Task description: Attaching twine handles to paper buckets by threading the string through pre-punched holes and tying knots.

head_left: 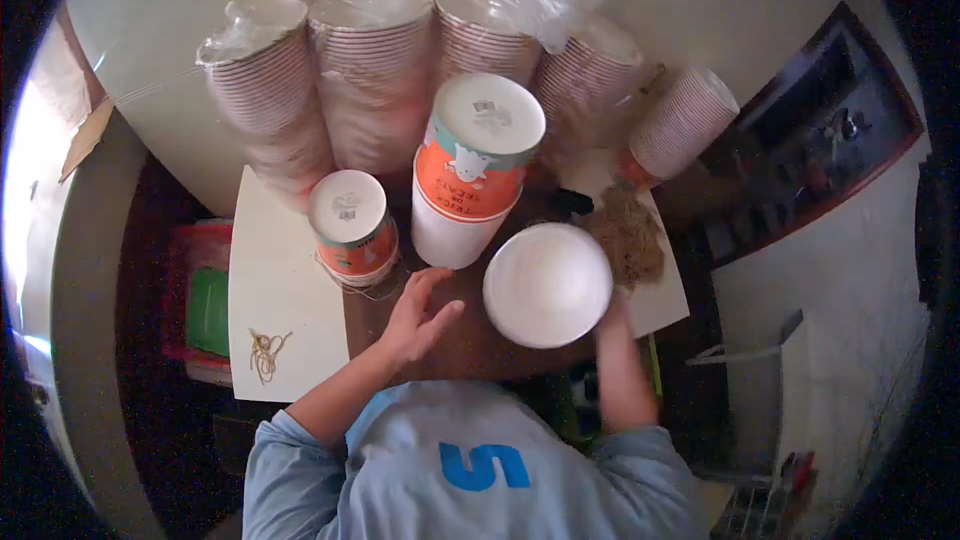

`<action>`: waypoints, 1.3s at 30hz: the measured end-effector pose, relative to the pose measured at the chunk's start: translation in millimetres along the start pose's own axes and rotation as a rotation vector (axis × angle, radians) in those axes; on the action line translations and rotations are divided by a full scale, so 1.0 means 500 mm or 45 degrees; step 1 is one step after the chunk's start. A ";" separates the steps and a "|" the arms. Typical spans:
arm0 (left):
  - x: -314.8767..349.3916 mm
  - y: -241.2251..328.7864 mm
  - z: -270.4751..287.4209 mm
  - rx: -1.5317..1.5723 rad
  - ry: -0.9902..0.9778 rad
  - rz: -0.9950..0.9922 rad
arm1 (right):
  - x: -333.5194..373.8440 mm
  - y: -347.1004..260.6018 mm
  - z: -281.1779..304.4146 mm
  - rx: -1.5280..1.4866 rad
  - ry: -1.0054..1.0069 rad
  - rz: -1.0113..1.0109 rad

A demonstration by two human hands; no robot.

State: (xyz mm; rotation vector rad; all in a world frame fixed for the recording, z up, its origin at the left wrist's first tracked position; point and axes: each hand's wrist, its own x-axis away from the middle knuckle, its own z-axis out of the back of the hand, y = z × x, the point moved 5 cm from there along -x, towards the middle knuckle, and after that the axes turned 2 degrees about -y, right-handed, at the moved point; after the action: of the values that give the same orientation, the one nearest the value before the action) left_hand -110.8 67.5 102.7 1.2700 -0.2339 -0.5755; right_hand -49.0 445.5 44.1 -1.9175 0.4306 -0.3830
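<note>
A white paper tub (549, 285) is tilted with its mouth toward me, its inside showing plain white. My right hand (612, 325) grips its right side; the fingers are mostly hidden behind the tub. My left hand (425, 318) is open and holds nothing, fingers apart, just in front of the middle stack. That stack has an orange and green printed tub (483, 135) upside down over a white tub (455, 232). To its left stands a shorter upside-down printed tub (350, 225), with a loop of string (365, 285) around its lower part.
Tall tub stacks (375, 70), several in clear plastic, line the wall. One more stack (685, 125) leans at the right. A brown bundle of fibre or string (625, 237) lies beside a black object (572, 202). Loose strings (267, 354) lie left; a red crate (178, 290) stands beyond the table edge.
</note>
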 end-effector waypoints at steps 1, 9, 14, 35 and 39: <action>0.009 -0.009 0.001 -0.009 0.012 0.019 | -0.007 0.040 0.011 -0.005 -0.070 -0.132; 0.042 -0.094 0.002 -0.255 -0.152 0.174 | 0.122 0.428 -0.122 0.347 -0.502 -0.759; 0.077 -0.191 0.022 -0.116 -0.042 0.444 | 0.046 0.238 -0.032 1.378 -0.097 -0.188; 0.109 0.004 -0.018 0.037 -0.030 0.266 | 0.167 0.156 -0.101 -0.024 -0.281 -0.805; 0.081 0.011 -0.096 0.257 -0.278 0.275 | 0.231 0.121 -0.259 -0.157 -0.340 -0.730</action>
State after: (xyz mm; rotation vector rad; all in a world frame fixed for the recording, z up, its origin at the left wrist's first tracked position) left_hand -52.6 87.0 87.7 1.3551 -0.6166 -0.5128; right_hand -13.3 265.2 42.7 -2.1590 -0.2889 -0.4663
